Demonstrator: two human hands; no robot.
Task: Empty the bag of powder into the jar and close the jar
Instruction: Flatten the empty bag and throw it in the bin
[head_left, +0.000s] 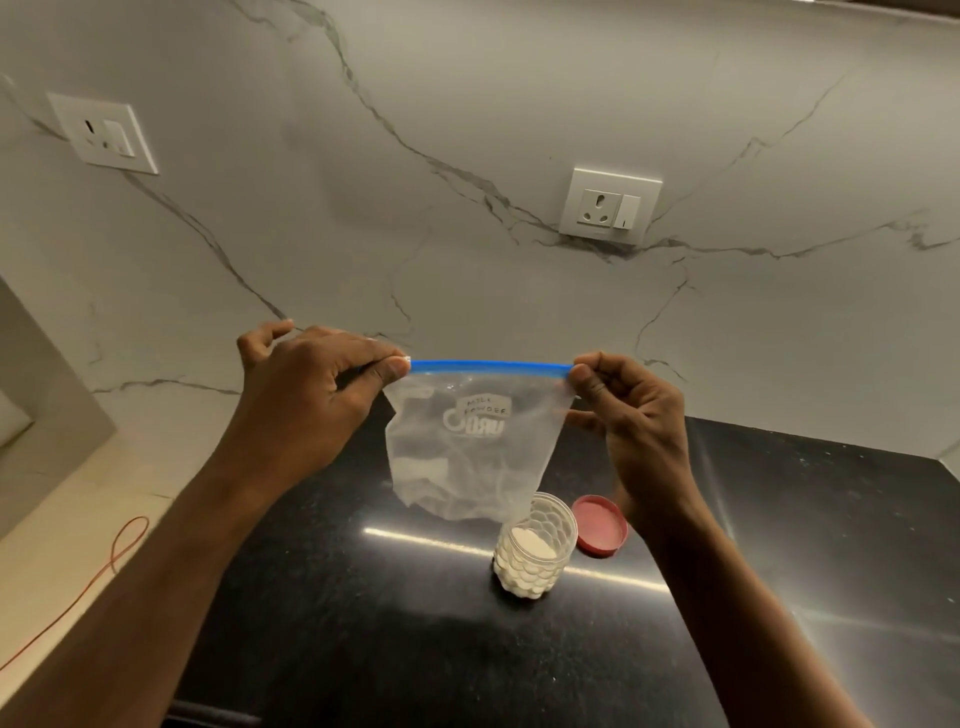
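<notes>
The bag (467, 447) is held up by its blue zip, one end pinched in the left hand (311, 395), the other in the right hand (639, 421); each grip is closed on it. Below the grips, the open jar (535, 545) holds powder, so emptying looks nearly done. The lid (600, 525), on the table (363, 623) beside the jar, is needed next.

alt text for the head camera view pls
Left hand and right hand hold a clear zip bag by its blue top, above an open jar of white powder on a black counter; red lid beside the jar.
</notes>
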